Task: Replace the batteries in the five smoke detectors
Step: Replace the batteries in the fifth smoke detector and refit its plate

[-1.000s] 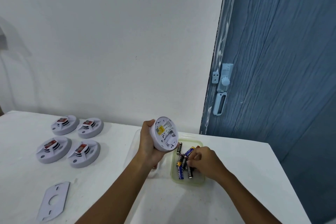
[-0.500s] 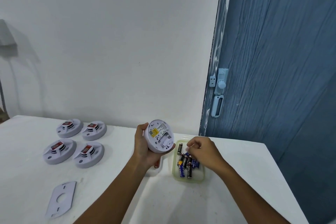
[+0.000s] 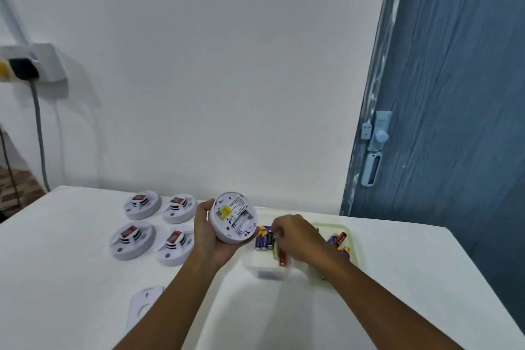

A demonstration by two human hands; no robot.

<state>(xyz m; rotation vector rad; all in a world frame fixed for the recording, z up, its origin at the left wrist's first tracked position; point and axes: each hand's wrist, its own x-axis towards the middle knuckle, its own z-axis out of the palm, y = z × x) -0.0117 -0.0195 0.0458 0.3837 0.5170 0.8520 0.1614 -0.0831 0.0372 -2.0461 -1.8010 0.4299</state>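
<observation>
The left hand (image 3: 208, 236) grips a round white smoke detector (image 3: 233, 217) by its rim, thumb over the far edge and fingers under the near edge, its back turned up so the open battery bay faces the person. The right hand (image 3: 295, 236) reaches down over a clear tub (image 3: 270, 270), fingers curled among loose batteries (image 3: 264, 240); whether it already pinches one I cannot tell. Just right of the tub sits a pale green tray (image 3: 345, 229) with more batteries, partly hidden by the forearm.

The detector looks like a light, stiff plastic shell, smooth enough to slip, so the rim grip suits it and keeps the bay clear. The batteries are small, hard and round, likely to roll; pinching one across its middle seems safest.

Left of the hands, four more detectors (image 3: 133, 240) lie face up in a square on the white table (image 3: 56, 264), and a flat white mounting plate (image 3: 142, 304) lies nearer
</observation>
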